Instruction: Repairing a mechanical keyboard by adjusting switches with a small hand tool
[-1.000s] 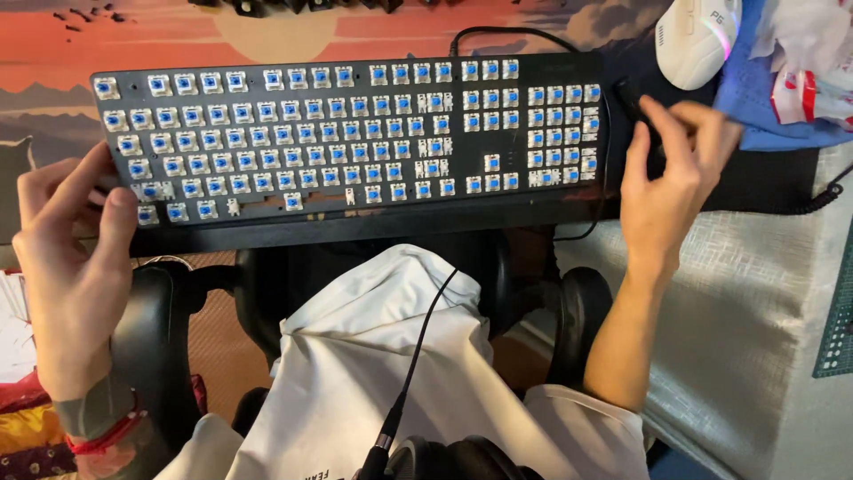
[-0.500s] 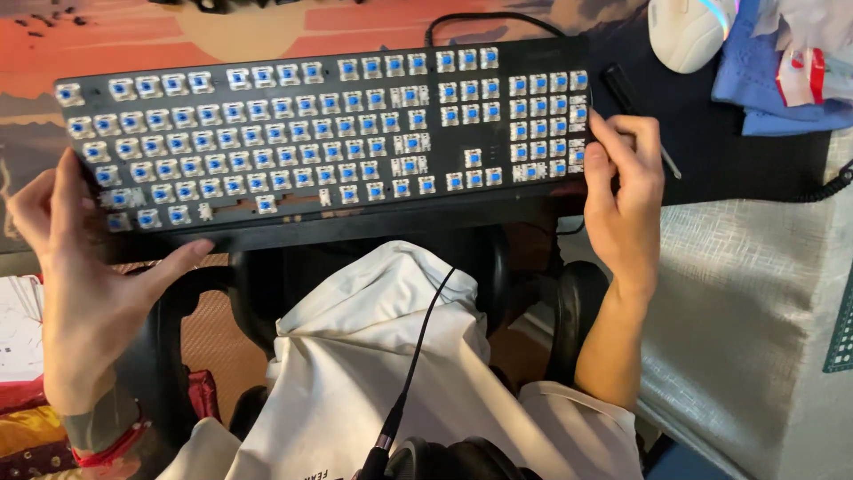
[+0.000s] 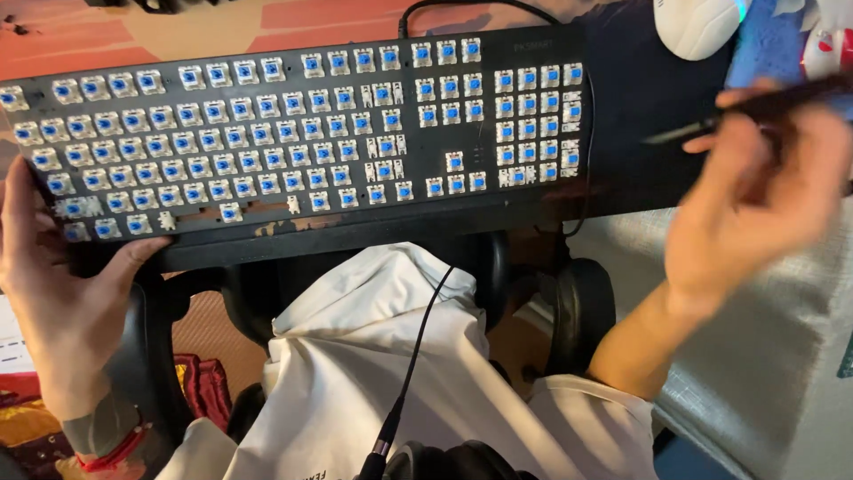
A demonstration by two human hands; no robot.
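A black mechanical keyboard [image 3: 293, 142] with all its keycaps off, its rows of blue-stemmed switches bare, lies tilted across the front edge of the worktop [image 3: 133, 31], its left end lower and nearer the person. The left hand [image 3: 62, 276] grips that lower left corner: the thumb lies along the front edge, and the fingers wrap around the end of the case and hold it. The right hand [image 3: 755, 196], blurred, hovers off the keyboard's right end, clear of it, its fingers closed on a thin dark tool [image 3: 755, 107] that points left toward the number pad. What kind of tool it is cannot be told through the blur.

A black cable [image 3: 462, 7] leaves the keyboard's back edge. Beyond the right end sit a white mouse [image 3: 697, 25] and a blue cloth [image 3: 769, 44] at the top edge of the view. Below the keyboard, the person's white hooded top [image 3: 382, 356] fills the lap, with a thin black cord [image 3: 418, 347] running down it, between the black armrests [image 3: 577, 302] of a chair. A grey mat [image 3: 773, 373] lies to the right.
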